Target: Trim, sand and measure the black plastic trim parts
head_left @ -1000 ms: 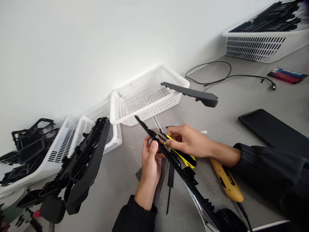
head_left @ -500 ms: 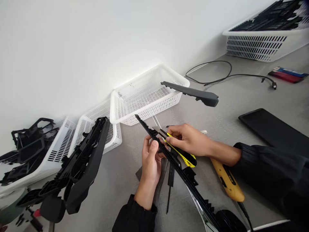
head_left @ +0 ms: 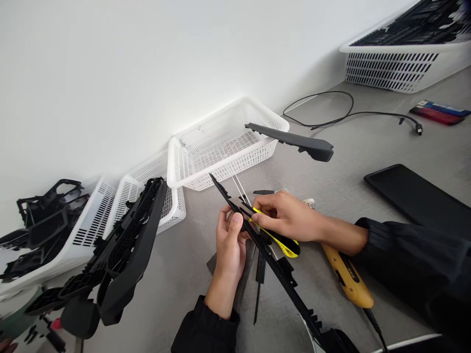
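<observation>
My left hand [head_left: 231, 242] is closed around a long, narrow black plastic trim piece [head_left: 294, 294], thumb on its near side. The trim piece slants from near the white basket down to the lower right, its lower end cut off by the view. In my right hand [head_left: 285, 215] is a yellow and black utility knife [head_left: 289, 246], gripped with bent fingers. Its blade lies along the upper part of the trim piece, just above my left thumb. Whether the edge touches the plastic I cannot tell.
A white basket [head_left: 224, 171] stands ahead, with a dark trim piece [head_left: 294, 141] resting across its rim. Baskets of black parts stand left and far right. A yellow corded tool [head_left: 349, 279] and a black tablet-like slab [head_left: 419, 196] lie right. Another person's fingertips [head_left: 7, 345] show lower left.
The trim piece has turned a little, its upper end shifting slightly right. The knife blade now lies closer along it. My left hand has barely moved.
</observation>
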Motion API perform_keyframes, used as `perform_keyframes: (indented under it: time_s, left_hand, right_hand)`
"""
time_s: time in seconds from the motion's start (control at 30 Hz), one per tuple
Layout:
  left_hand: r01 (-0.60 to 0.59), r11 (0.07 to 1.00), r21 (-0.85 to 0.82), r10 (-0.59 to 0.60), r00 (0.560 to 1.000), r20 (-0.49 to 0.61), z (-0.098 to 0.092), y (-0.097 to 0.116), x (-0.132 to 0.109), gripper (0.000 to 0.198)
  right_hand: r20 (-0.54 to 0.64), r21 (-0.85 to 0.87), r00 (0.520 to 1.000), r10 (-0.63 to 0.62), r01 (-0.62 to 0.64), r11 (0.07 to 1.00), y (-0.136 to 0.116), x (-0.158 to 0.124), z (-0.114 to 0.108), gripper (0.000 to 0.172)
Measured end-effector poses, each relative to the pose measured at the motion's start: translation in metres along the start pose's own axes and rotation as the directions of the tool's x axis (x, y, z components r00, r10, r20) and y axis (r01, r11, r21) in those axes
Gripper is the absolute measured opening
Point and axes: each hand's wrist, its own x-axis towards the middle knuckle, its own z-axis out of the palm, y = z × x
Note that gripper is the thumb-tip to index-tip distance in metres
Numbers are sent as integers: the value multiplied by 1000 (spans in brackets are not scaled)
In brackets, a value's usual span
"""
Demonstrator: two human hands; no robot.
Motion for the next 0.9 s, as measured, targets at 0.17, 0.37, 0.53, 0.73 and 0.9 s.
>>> perform_keyframes:
  time_s: [0.17,0.37,0.53,0.73,0.9]
  left_hand:
    - [8,1000,-1,-8,1000,10,-1,-1,1,39]
    - [11,1000,2,-11,1000,4,-1,-2,0,40]
    - [5,1000,20,-4,1000,-25,0,0,0,41]
    - [5,1000,3,-5,1000,9,1,1,-2,35]
    - [6,1000,-17,-6,1000,0,1,2,-2,32]
  right_hand:
    - [-20,3,999,29,-29,1000,1,0,0,23]
    - [-40,1,998,46,-46,999,2,0,2,23]
    - [-5,14,1000,21,-21,1000,1,1,2,24]
    - [-41,12,997,58,-58,998,2,1,2,24]
    - [-27,9,998,54,-54,999,1,1,2,25]
